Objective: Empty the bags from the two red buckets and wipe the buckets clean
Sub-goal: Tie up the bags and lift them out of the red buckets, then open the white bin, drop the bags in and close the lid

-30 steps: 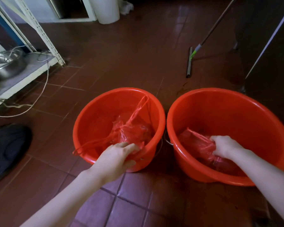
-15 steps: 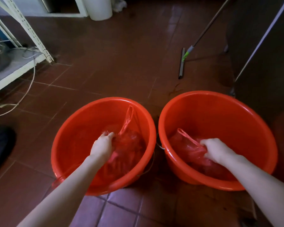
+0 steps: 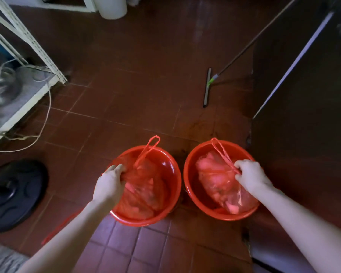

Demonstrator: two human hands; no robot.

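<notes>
Two red buckets stand side by side on the brown tiled floor: the left bucket [image 3: 170,164] and the right bucket [image 3: 189,186]. Each has a thin red plastic bag above it. My left hand [image 3: 109,183] grips the top of the left bag [image 3: 144,192], whose loop handle sticks up past the far rim. My right hand [image 3: 251,177] grips the twisted neck of the right bag [image 3: 215,180], which hangs lifted over its bucket. Both bags look filled with lumpy contents.
A floor squeegee [image 3: 207,87] on a long pole lies beyond the buckets. A white metal shelf [image 3: 28,95] with a steel bowl and loose cords stands at the left. A black round lid [image 3: 10,194] lies left. A dark cabinet [image 3: 303,115] borders the right.
Both hands have risen and pulled the bags up out of the buckets. The view has pulled back, so the buckets look smaller and lower in the frame.
</notes>
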